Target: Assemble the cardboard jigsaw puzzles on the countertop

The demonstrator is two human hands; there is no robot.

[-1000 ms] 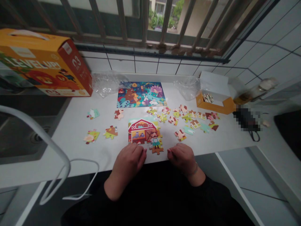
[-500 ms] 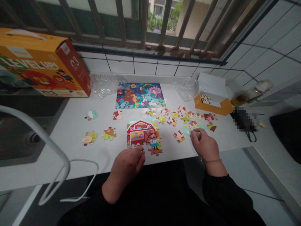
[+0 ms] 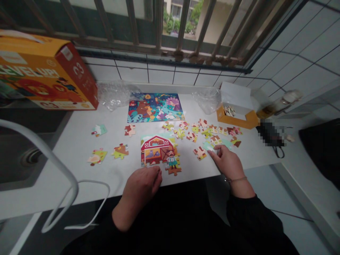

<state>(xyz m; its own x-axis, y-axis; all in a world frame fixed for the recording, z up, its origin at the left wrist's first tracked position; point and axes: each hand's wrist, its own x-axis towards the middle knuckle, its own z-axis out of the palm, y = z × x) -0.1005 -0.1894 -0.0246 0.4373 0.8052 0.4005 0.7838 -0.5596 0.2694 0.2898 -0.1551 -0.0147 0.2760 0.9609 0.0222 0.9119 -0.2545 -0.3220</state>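
Observation:
A partly joined jigsaw puzzle (image 3: 156,148) with a red barn and a farmer lies in front of me. My left hand (image 3: 142,182) is closed at its lower edge, fingers curled together; whatever they might hold is hidden. On the right, my right hand (image 3: 228,163) rests low over the table with thumb and index finger apart. Its thumb tip is beside a brown-and-white puzzle piece (image 3: 199,153), and the index finger is by a pale green puzzle piece (image 3: 208,145). Several loose puzzle pieces (image 3: 207,132) lie beyond that hand.
Left of the barn are several loose pieces (image 3: 120,151). Behind it lies a dark blue animal picture (image 3: 156,108), between crumpled clear plastic (image 3: 114,95) and an open orange box (image 3: 236,118). A large orange carton (image 3: 53,74) and a white tube (image 3: 66,170) stand left.
The whole view has shifted slightly. My right thumb has moved away from the index finger toward the brown-and-white piece. My left hand stays closed at the puzzle's lower edge.

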